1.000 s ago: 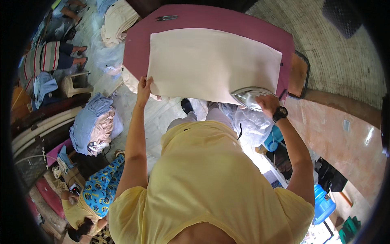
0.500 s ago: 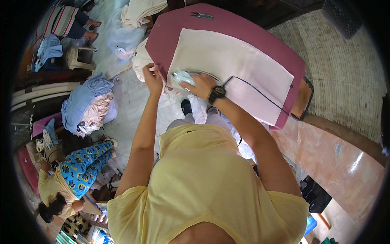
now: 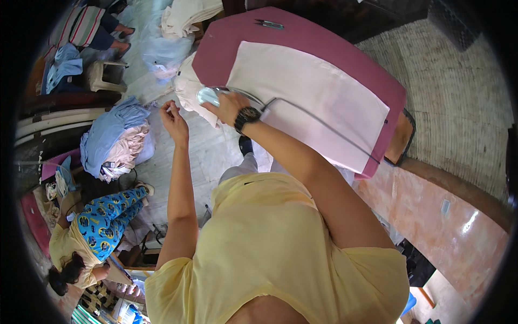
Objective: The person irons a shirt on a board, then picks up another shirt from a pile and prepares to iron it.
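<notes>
My right hand [image 3: 231, 108] is wrapped round the handle of a clothes iron [image 3: 209, 96] with a pale blue-green body. The iron lies at the left end of a pale pink cloth [image 3: 318, 92], its front reaching the edge of the maroon ironing table [image 3: 216, 54]. A black cord runs back from the iron across the cloth. My left hand [image 3: 175, 123] hangs in the air left of the table, apart from the cloth, with loosely bent fingers and nothing seen in them.
Thread snips [image 3: 269, 24] lie at the table's far edge. Cream cloth [image 3: 189, 83] hangs beside its left end. On the left are a heap of blue and pink garments [image 3: 116, 137], a plastic stool [image 3: 106, 76] and a seated co-worker [image 3: 102, 227]. Another person's legs show at the far left.
My left hand has let go of the cloth's left edge and moved left and down. The iron has slid left in my right hand, to the table's edge.
</notes>
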A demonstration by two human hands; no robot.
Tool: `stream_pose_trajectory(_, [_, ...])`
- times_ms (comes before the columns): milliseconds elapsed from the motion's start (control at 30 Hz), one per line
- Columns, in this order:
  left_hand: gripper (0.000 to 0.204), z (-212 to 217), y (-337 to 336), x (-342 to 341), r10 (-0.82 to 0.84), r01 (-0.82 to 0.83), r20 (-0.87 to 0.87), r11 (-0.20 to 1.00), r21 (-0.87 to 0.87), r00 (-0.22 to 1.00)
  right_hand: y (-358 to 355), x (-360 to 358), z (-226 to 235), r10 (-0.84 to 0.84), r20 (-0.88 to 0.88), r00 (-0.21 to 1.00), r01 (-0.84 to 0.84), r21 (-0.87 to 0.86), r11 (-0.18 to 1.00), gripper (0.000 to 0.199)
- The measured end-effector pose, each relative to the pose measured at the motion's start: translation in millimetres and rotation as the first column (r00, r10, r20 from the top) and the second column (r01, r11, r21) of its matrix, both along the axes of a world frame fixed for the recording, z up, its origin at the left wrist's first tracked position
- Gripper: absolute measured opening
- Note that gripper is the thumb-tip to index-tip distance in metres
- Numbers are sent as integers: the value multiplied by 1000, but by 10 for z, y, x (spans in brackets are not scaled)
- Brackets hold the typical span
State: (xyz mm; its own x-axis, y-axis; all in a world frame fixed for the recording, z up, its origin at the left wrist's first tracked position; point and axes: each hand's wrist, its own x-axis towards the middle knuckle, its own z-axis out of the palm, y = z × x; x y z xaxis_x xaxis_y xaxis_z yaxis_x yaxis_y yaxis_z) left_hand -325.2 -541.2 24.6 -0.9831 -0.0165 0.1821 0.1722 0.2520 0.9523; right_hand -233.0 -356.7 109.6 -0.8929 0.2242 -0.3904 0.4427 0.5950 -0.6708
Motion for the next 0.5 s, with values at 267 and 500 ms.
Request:
stream_pose_trajectory(267, [19,-108,751,177,15,-24,-153,998,-62,988,424,736,-100,74,112,991,-88,120,989,72])
stream_pose_trajectory(500, [44,-96,2229,1450,-863,707,-225,501,-499,452,1351,2864,138,-253,166,953,186,340,922,73])
